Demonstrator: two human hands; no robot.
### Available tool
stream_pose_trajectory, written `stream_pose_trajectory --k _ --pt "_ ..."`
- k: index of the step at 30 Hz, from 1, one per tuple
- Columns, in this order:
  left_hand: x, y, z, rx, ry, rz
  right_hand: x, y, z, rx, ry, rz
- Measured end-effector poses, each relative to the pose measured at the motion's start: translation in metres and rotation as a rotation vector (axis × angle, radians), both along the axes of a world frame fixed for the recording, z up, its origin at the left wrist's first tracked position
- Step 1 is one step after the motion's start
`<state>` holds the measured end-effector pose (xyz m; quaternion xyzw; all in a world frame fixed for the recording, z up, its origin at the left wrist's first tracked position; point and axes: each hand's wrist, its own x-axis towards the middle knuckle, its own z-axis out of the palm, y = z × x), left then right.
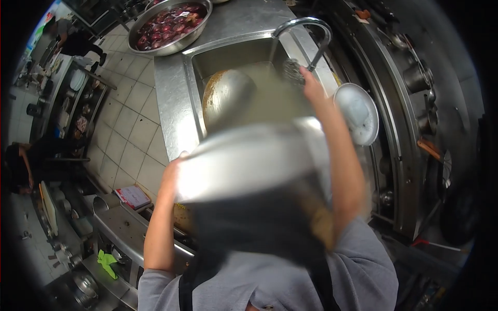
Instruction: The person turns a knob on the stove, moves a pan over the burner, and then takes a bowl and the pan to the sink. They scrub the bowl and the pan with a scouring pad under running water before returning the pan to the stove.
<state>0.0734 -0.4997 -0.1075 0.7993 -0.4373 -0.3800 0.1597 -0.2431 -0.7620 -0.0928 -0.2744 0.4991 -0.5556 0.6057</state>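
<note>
In the head view a large shiny metal vessel [244, 160], smeared by motion, is tilted at the near edge of the sink [197, 96]. My left hand [174, 168] is closed on its left edge. Up at the right side of the sink, my right hand [311, 85] grips a steel scourer [293, 71] close to the tap [328, 39]. Cloudy water fills the sink, and a metal pan [220, 96] with brown stains along its rim leans in it. My forearms and a dark apron frame the vessel.
A steel bowl of red onions in water [136, 44] stands at the back left. On the right is a white bowl of suds [358, 114]. Shelves with pots [415, 78] line the right. At left are tiled floor [129, 109] and a person [26, 163].
</note>
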Motion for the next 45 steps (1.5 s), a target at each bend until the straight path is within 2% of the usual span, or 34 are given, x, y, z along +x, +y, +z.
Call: stream_pose_trajectory --k 3,4,6,7,8,10,11,13,14,15,16,20,21,23,24,26,27,28,30,31,32,34,35,36,38,40,42,44,45 --pt "-0.007 -0.026 0.002 -0.009 0.014 -0.042 0.016 0.002 0.004 -0.484 -0.038 0.015" --pt "-0.013 -0.037 0.006 0.005 -0.044 -0.097 0.011 0.003 0.005 -0.494 -0.039 -0.003" --pt "-0.015 -0.053 0.003 0.009 -0.109 -0.167 0.007 0.027 0.041 -0.125 -0.076 0.001" --pt "-0.014 -0.061 -0.012 -0.037 -0.146 -0.181 0.0 0.025 0.005 -0.352 -0.086 -0.005" --pt "-0.015 -0.07 -0.017 -0.083 -0.182 -0.194 -0.002 0.026 0.005 -0.364 -0.086 -0.017" --pt "-0.017 -0.082 -0.024 -0.096 -0.257 -0.247 -0.006 0.033 0.004 -0.036 -0.163 -0.111" --pt "-0.018 -0.086 -0.025 -0.091 -0.187 -0.216 -0.003 0.041 0.005 -0.042 -0.165 -0.12" --pt "-0.022 -0.093 -0.023 -0.089 -0.121 -0.194 0.02 0.061 0.009 0.008 0.27 -0.027" --pt "-0.026 -0.094 -0.022 -0.105 -0.079 -0.182 0.033 0.059 -0.046 -0.473 1.012 -0.125" --pt "-0.03 -0.094 -0.02 -0.121 -0.038 -0.171 0.049 0.044 -0.061 -0.726 1.158 -0.07" --pt "-0.033 -0.095 -0.019 -0.124 -0.046 -0.186 0.062 0.029 -0.074 -0.72 1.155 -0.087" --pt "-0.033 -0.096 -0.02 -0.067 -0.156 -0.196 0.098 -0.018 -0.105 -0.836 1.394 0.181" --pt "-0.032 -0.094 -0.02 -0.073 -0.151 -0.175 0.093 -0.027 -0.097 -0.827 1.388 0.176" --pt "-0.036 -0.091 -0.019 -0.075 -0.145 -0.164 0.077 -0.041 -0.084 -0.376 0.967 -0.052" --pt "-0.038 -0.089 -0.014 -0.078 -0.123 -0.156 0.081 -0.039 -0.097 -0.371 0.965 -0.057" --pt "-0.035 -0.089 -0.011 -0.09 -0.11 -0.15 0.099 -0.026 -0.113 -0.587 1.283 -0.034" --pt "-0.032 -0.085 -0.015 -0.129 -0.085 -0.149 0.094 -0.014 -0.118 -0.777 1.291 0.03" --pt "-0.03 -0.079 -0.021 -0.162 -0.058 -0.147 0.089 -0.016 -0.12 -0.77 1.29 0.03" --pt "-0.018 -0.074 -0.04 -0.141 -0.091 -0.144 0.084 -0.047 -0.159 -0.523 1.196 0.092" --pt "-0.015 -0.074 -0.044 -0.132 -0.121 -0.135 0.091 -0.076 -0.186 -0.261 1.131 0.113" --pt "-0.017 -0.073 -0.042 -0.137 -0.124 -0.141 0.104 -0.077 -0.189 -0.263 1.128 0.105" --pt "-0.024 -0.071 -0.037 -0.205 0.035 -0.134 0.128 -0.058 -0.191 -0.38 1.136 -0.233" --pt "-0.022 -0.068 -0.037 -0.202 0.032 -0.137 0.119 -0.027 -0.161 -0.476 1.098 -0.016" --pt "-0.019 -0.068 -0.036 -0.186 0.0 -0.12 0.114 -0.017 -0.149 -0.471 1.095 -0.023" --pt "-0.019 -0.067 -0.037 -0.16 -0.058 -0.077 0.106 -0.009 -0.141 -0.639 1.067 -0.027" --pt "-0.033 -0.062 -0.011 -0.142 -0.042 -0.076 0.095 -0.051 -0.138 -0.248 0.702 0.034" --pt "-0.034 -0.061 -0.008 -0.126 -0.026 -0.081 0.088 -0.05 -0.07 -0.208 0.792 0.016" --pt "-0.02 -0.06 -0.033 -0.191 -0.111 -0.176 0.095 -0.041 -0.02 -0.237 0.663 0.21" --pt "-0.016 -0.058 -0.033 -0.19 -0.116 -0.167 0.107 -0.057 -0.032 -0.344 0.483 0.239"
